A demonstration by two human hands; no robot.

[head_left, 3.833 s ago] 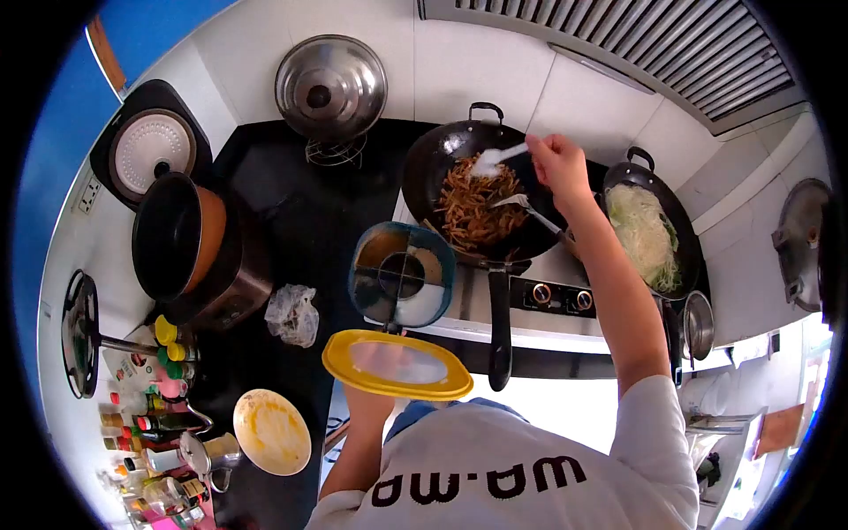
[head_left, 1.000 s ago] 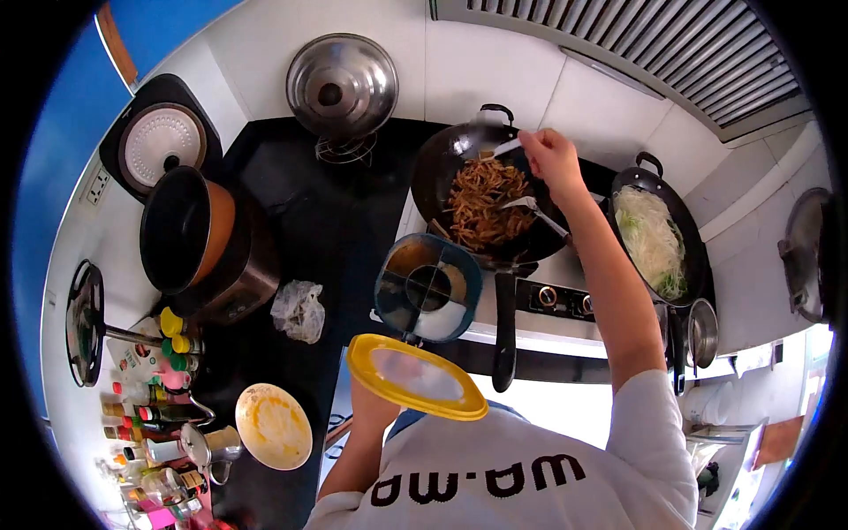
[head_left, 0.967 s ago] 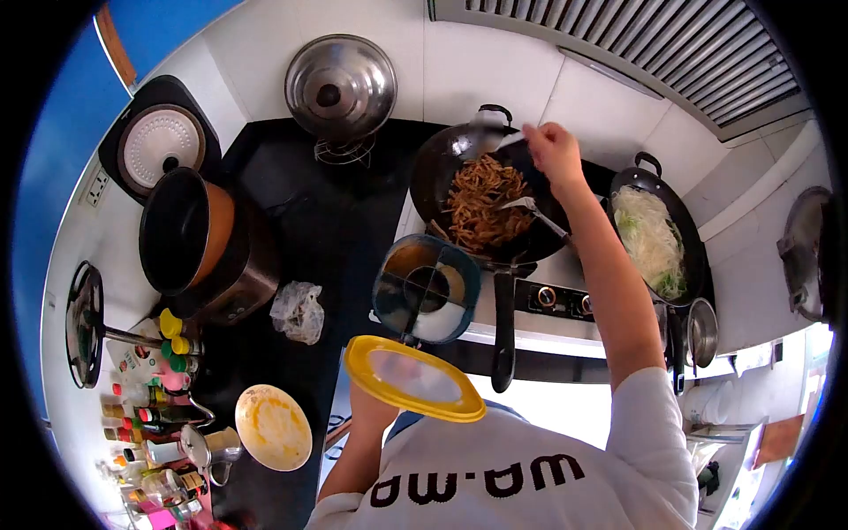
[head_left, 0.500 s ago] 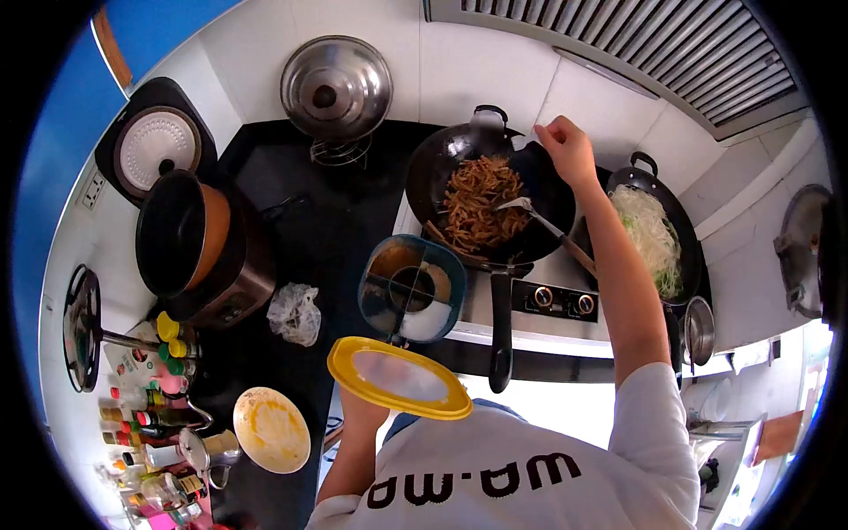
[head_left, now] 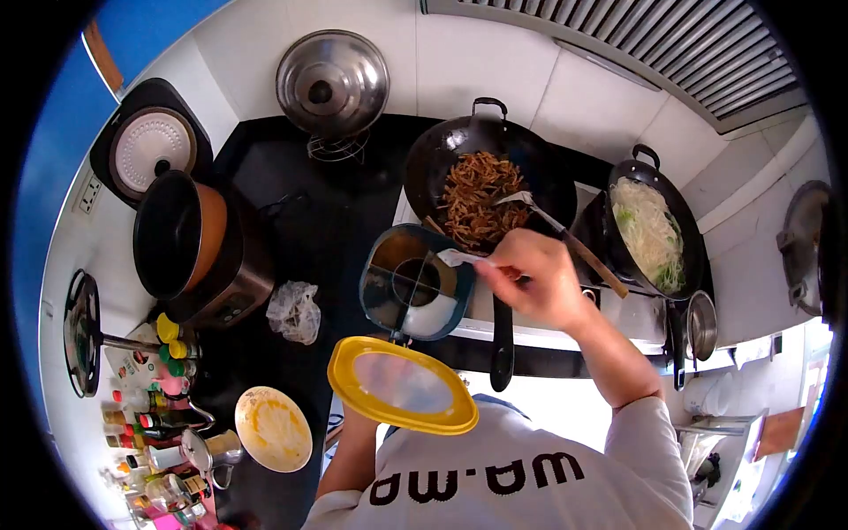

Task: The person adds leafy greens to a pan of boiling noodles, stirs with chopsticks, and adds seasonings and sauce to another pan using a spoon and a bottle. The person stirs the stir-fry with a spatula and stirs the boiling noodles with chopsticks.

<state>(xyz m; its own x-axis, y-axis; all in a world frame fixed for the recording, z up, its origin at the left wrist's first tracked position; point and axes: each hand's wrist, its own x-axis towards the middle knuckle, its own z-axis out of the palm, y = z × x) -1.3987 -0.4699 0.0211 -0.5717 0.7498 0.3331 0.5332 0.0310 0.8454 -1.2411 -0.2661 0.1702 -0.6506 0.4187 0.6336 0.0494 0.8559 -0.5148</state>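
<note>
My right hand [head_left: 539, 278] pinches a small white spoon [head_left: 455, 257], its tip over the right side of the seasoning box [head_left: 364, 284]. The box is dark teal and divided into compartments, with white and brownish contents. Its yellow-rimmed lid [head_left: 344, 389] is flipped open toward me. My left hand is behind the lid, supporting the box; its fingers are hidden, and only the left forearm [head_left: 355, 446] shows. Beyond the box, brown shredded food [head_left: 481, 199] lies in the black wok [head_left: 548, 168]. A wooden-handled spatula [head_left: 574, 243] rests in it, handle pointing right toward me.
At right, a second pan [head_left: 685, 208] holds pale shreds with green pieces. A rice cooker [head_left: 234, 291], plastic bag [head_left: 294, 312] and stained plate [head_left: 274, 428] stand on the left, near several bottles [head_left: 159, 420]. A metal lid [head_left: 331, 84] leans against the back wall.
My right hand has come back from the wok's far right side to the seasoning box, carrying the white spoon. The spatula handle now lies uncovered. The box and lid stay nearly in place.
</note>
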